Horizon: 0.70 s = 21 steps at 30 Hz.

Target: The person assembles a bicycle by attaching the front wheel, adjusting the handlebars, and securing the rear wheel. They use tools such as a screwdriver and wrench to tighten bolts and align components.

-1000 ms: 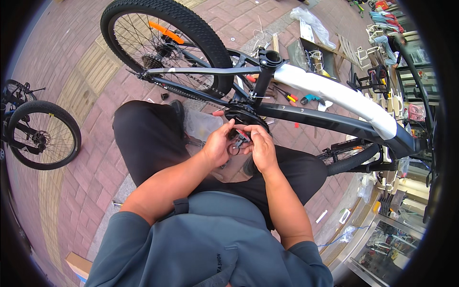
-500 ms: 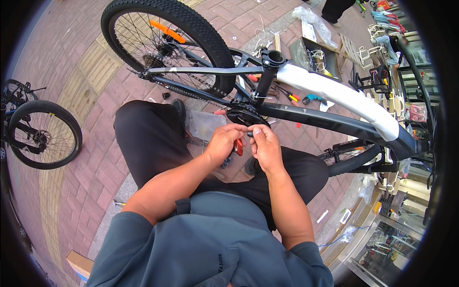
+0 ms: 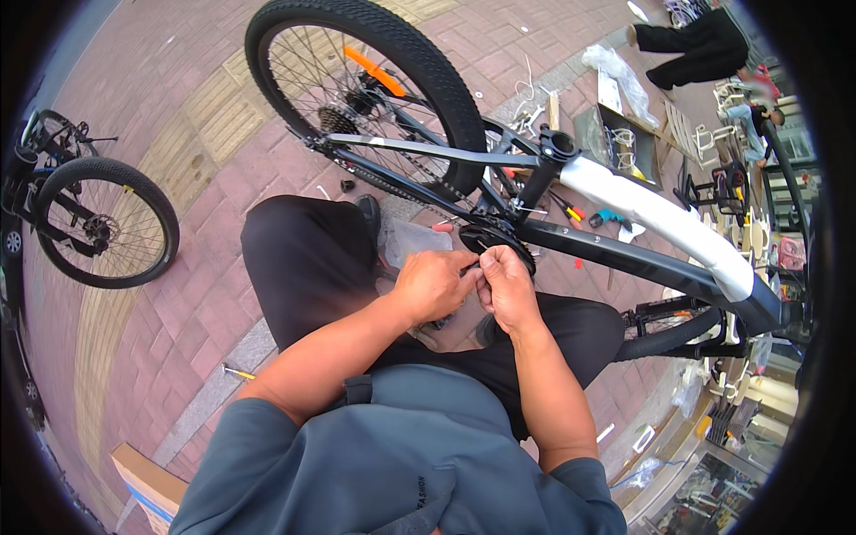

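Observation:
My left hand (image 3: 435,283) and my right hand (image 3: 506,287) meet in front of the bicycle's crank. Both are closed, with their fingertips pinching close together. A small dark part (image 3: 470,266) shows between the fingers, too covered to name. Just beyond my hands is the black chainring (image 3: 486,237) of a bicycle frame (image 3: 615,246), whose upper tube wears a white foam wrap (image 3: 655,214). Its rear wheel (image 3: 459,98) has a knobby tyre and an orange reflector strip (image 3: 374,71). Whatever lies inside my left palm is hidden.
A clear plastic bag (image 3: 406,239) lies between my knees. Red-and-yellow handled tools (image 3: 568,209) and a teal tool (image 3: 609,217) lie behind the frame, near a metal box (image 3: 615,134). Another bicycle's wheel (image 3: 107,223) stands at left; a person in black trousers (image 3: 700,49) is far right.
The view has shifted, so the bicycle sits further right and lower. A red-handled tool seen at my left hand is now hidden. My left hand has turned, its back more upward.

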Available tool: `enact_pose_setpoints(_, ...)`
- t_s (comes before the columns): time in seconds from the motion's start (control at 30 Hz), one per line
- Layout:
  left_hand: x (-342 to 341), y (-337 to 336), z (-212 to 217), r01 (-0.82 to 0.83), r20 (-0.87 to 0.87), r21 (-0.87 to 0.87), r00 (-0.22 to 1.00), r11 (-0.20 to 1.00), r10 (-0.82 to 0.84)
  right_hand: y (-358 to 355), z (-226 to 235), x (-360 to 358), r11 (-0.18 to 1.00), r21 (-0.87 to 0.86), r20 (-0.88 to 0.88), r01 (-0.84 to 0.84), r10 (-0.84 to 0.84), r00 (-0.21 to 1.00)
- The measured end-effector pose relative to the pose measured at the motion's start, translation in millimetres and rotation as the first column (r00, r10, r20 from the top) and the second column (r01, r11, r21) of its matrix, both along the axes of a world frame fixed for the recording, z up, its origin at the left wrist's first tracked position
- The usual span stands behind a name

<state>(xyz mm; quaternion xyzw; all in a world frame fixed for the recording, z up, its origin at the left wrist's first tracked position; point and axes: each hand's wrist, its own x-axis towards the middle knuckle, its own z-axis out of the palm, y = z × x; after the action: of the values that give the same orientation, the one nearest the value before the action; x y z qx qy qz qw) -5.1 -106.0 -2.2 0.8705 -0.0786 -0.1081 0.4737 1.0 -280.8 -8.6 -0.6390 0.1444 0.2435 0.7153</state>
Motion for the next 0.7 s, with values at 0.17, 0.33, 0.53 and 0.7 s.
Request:
enact_pose_setpoints(0.17, 29.8, 53.1, -7.2, -0.471, -0.314, -0.360, 0.874, 0.805, 0.371, 11.8, 58.5, 43.3, 0.848, -0.485, 0.656, 0.213, 0.192, 0.730)
enact_pose_setpoints(0.33, 102.5, 147.0, -61.8, -0.855, -0.394, -0.314, 0.513, 0.413, 0.763, 6.3, 132.7, 135.3, 0.694, -0.485, 0.864, 0.532, 0.288, 0.413)
enact_pose_setpoints(0.53, 120.7, 201.0, -142.1, -0.941, -0.503, -0.185, 0.339, 0.284, 0.795, 24.3, 120.1, 207.2, 0.498, -0.795, 0.586, 0.346, 0.484, 0.650)
enact_pose_setpoints(0.7, 132.0, 215.7, -177.6, -0.866, -0.466, -0.295, 0.498, 0.403, 0.731, 22.9, 109.0, 215.1, 0.315, -0.936, 0.335, 0.157, 0.666, 0.666)
